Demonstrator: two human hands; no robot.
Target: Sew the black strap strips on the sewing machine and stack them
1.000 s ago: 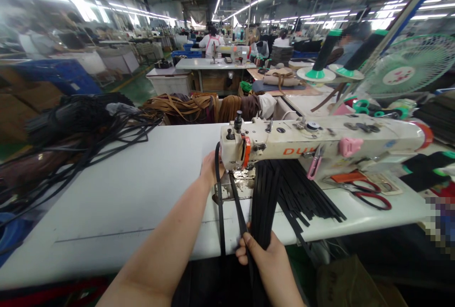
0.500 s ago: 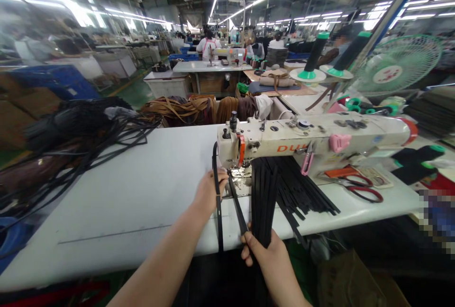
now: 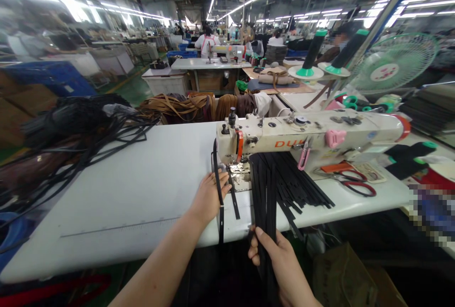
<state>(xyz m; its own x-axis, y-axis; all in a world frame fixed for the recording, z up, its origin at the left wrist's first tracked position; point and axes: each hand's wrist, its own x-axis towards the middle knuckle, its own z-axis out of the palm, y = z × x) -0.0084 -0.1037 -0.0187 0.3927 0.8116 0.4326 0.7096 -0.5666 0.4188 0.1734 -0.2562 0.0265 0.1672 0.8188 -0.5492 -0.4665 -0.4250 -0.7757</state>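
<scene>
My left hand [image 3: 209,199] lies at the left of the needle plate [image 3: 241,179] of a white sewing machine [image 3: 263,139], fingers stretched out and touching a short black strap [image 3: 234,203]. That strap runs from under the presser foot area toward the table's front edge. Another long black strap [image 3: 218,186] hangs from the machine head across the back of my left hand and over the front edge. My right hand [image 3: 275,255] is closed around a bundle of black straps [image 3: 263,193] at the table's front edge. The fingers' undersides on the left hand are hidden.
More black straps [image 3: 302,188] fan out under the machine arm. Red-handled scissors [image 3: 359,184] lie to their right. Black cords [image 3: 117,141] spill over the table's left end. Thread cones [image 3: 313,56] and a green fan [image 3: 394,65] stand at the back right. Other people sit farther off.
My right hand has let go of the short strap's free end, which now lies on the table, and keeps the bundle. My left fingers have flattened beside the plate. The view has shifted slightly.
</scene>
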